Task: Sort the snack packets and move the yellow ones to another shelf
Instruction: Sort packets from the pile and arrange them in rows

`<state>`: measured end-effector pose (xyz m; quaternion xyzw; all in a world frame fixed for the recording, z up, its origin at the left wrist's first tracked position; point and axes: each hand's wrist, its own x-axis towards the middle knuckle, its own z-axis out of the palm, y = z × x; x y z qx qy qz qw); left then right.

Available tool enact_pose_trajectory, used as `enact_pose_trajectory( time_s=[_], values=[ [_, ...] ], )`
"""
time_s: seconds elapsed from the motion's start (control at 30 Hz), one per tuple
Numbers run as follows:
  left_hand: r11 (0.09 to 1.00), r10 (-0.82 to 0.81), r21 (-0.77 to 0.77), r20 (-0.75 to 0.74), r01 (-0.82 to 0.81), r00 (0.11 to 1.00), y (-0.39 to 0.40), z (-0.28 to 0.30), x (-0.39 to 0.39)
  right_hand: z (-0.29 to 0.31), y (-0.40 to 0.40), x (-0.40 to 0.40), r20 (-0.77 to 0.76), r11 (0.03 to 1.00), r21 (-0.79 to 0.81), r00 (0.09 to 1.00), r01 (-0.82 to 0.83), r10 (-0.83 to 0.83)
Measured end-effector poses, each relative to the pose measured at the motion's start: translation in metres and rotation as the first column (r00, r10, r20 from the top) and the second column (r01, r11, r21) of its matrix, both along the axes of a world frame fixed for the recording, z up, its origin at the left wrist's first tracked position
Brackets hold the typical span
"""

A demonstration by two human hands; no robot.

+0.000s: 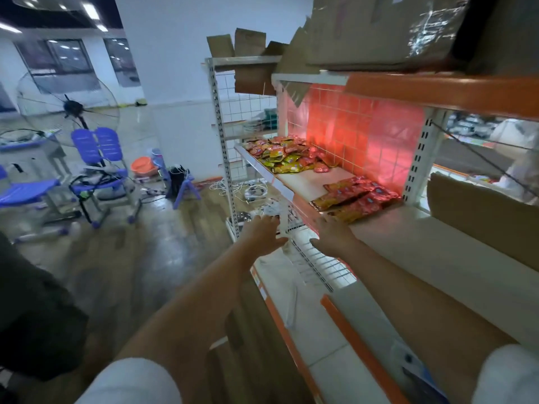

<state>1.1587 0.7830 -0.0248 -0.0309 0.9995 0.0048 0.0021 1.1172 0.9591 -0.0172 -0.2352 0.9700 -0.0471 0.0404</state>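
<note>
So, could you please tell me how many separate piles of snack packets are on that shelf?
2: a mixed red-and-yellow pile at the shelf's far end, and a nearer pile just beyond the right hand. Deeper packets may be hidden.

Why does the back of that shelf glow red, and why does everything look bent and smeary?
Head view: a reddish light washes the grid back panel behind the snack packets; the wide-angle lens bows the shelf edges and stretches both forearms; motion blur softens the left hand, right hand and the floor; ceiling lights glare at top left.
</note>
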Motion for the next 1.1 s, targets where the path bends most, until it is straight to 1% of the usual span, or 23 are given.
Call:
enact_pose_trajectory(
  time_s=[0.1,0.17,0.37,0.5,0.57,0.67,0.77,0.87,0.97,1.03,1.1],
  values=[
    [1.000,-0.012,-0.013,0.014,0.012,1.000,-0.031,-0.010,-0.033,-0.008,-0.031,-0.040,-0.003,0.998,0.055,1.000,0.002,-0.002],
    [0.998,-0.035,-0.049,0.012,0.035,0.999,-0.051,-0.015,-0.058,-0.008,-0.051,-0.070,-0.004,0.996,0.083,1.000,0.014,-0.014],
    [0.993,-0.083,-0.081,-0.033,0.081,0.996,-0.112,-0.011,-0.160,0.011,-0.105,-0.186,-0.024,0.996,0.068,0.998,0.065,-0.064],
    [0.991,-0.101,-0.100,-0.066,0.094,0.993,-0.155,0.013,-0.245,0.032,-0.139,-0.267,-0.029,0.989,0.074,0.992,0.127,-0.125],
    [0.993,-0.092,-0.074,-0.065,0.087,0.994,-0.170,0.022,-0.281,0.039,-0.154,-0.299,-0.051,0.987,0.052,0.987,0.155,-0.152],
    [0.993,-0.101,-0.064,-0.062,0.097,0.993,-0.189,0.021,-0.325,0.040,-0.177,-0.334,-0.018,0.980,0.042,0.981,0.192,-0.191],
    [0.993,-0.115,-0.017,-0.045,0.114,0.992,-0.204,0.012,-0.370,0.030,-0.199,-0.371,0.032,0.979,0.010,0.978,0.204,-0.204],
    [0.990,-0.122,0.072,-0.035,0.124,0.992,-0.217,0.009,-0.419,0.020,-0.220,-0.416,0.046,0.974,-0.015,0.973,0.227,-0.226],
    [0.976,-0.128,0.173,-0.030,0.132,0.991,-0.228,0.006,-0.475,0.018,-0.238,-0.462,0.034,0.958,-0.037,0.959,0.283,-0.282],
    [0.962,-0.121,0.247,-0.003,0.118,0.993,-0.238,0.002,-0.510,0.015,-0.250,-0.492,0.054,0.938,-0.067,0.940,0.340,-0.337],
    [0.948,-0.143,0.288,0.007,0.135,0.990,-0.246,-0.003,-0.547,0.011,-0.261,-0.524,0.071,0.912,-0.085,0.915,0.402,-0.397]
  ],
)
